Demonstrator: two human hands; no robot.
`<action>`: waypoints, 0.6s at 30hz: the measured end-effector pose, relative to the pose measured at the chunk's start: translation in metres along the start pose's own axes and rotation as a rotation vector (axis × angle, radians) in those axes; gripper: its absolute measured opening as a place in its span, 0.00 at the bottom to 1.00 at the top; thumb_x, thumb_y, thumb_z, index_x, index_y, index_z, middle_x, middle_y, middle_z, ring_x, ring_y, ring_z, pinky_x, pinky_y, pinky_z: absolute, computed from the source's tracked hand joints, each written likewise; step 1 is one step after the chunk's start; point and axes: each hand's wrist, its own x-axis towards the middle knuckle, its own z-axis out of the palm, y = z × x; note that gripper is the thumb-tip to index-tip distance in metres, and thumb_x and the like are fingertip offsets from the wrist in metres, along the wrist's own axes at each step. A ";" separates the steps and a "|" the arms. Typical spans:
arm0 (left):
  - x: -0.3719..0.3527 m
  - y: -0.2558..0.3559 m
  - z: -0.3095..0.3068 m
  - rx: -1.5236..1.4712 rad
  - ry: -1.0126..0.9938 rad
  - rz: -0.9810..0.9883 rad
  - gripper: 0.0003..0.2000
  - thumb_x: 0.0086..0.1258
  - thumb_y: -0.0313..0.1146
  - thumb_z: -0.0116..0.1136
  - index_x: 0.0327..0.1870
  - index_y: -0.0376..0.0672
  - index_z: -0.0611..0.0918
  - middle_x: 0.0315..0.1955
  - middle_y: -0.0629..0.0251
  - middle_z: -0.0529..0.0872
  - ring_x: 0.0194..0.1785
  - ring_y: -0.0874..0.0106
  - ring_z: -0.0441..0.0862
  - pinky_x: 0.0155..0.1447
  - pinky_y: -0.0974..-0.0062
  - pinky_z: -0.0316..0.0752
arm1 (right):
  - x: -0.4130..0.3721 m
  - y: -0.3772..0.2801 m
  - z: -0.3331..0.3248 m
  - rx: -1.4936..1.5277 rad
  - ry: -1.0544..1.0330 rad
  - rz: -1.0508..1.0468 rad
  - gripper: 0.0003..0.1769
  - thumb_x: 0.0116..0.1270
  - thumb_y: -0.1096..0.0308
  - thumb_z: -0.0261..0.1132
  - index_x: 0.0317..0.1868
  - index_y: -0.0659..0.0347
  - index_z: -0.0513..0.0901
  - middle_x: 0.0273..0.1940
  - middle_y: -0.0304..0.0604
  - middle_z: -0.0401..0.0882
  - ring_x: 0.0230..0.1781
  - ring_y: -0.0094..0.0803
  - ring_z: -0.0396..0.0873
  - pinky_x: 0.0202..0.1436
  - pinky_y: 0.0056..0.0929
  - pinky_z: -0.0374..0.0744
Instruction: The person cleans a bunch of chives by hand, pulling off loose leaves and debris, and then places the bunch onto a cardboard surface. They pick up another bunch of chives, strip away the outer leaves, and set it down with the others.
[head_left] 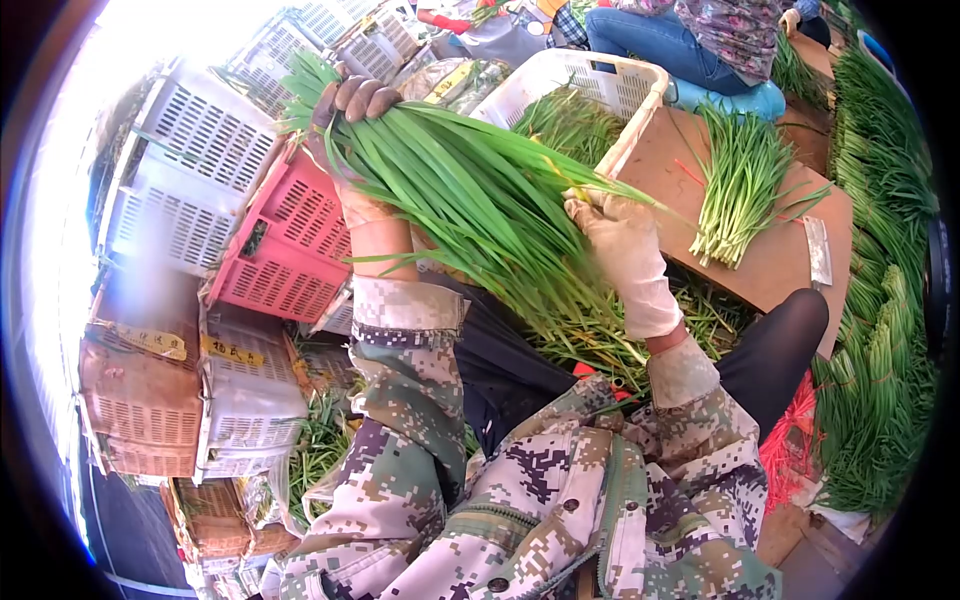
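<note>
A big bunch of green garlic chives (460, 180) stretches across the middle of the view, above my lap. My left hand (358, 102), in a stained glove, is wrapped round its upper-left end. At the other end, my right hand (625, 245) in a pale glove has thumb and fingers pinched together on some of the leaves; the fingertips are partly hidden. Loose leaves and trimmings (610, 340) lie below the bunch, between my legs. To the right, a smaller bunch of chives (742, 190) rests on a brown board (660, 150).
Beyond the board stands a white crate (640, 85) with more greens. Stacked white crates (190, 170) and a pink crate (290, 240) line the left. Long rows of bundled chives (875, 350) run down the right, near red ties (790, 440). A person (690, 45) sits at the back.
</note>
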 end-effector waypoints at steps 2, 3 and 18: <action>0.000 0.000 -0.003 0.003 -0.003 -0.015 0.07 0.68 0.29 0.47 0.27 0.45 0.67 0.22 0.73 0.66 0.26 0.78 0.66 0.36 0.77 0.63 | 0.002 -0.004 0.000 0.057 0.086 0.048 0.09 0.63 0.72 0.65 0.41 0.67 0.84 0.29 0.43 0.83 0.29 0.25 0.78 0.38 0.25 0.76; -0.001 0.000 -0.003 0.001 0.009 -0.006 0.08 0.68 0.29 0.46 0.26 0.45 0.67 0.21 0.73 0.66 0.26 0.78 0.65 0.36 0.77 0.63 | 0.000 -0.003 -0.003 -0.157 0.107 -0.145 0.08 0.65 0.70 0.63 0.41 0.65 0.84 0.29 0.43 0.83 0.28 0.24 0.76 0.36 0.27 0.75; 0.024 0.083 0.013 0.170 -0.115 0.030 0.09 0.66 0.29 0.44 0.24 0.49 0.69 0.20 0.74 0.65 0.27 0.76 0.62 0.41 0.76 0.63 | -0.107 0.156 -0.077 -1.059 -1.026 0.351 0.18 0.57 0.54 0.62 0.42 0.55 0.85 0.37 0.51 0.84 0.41 0.47 0.82 0.46 0.42 0.80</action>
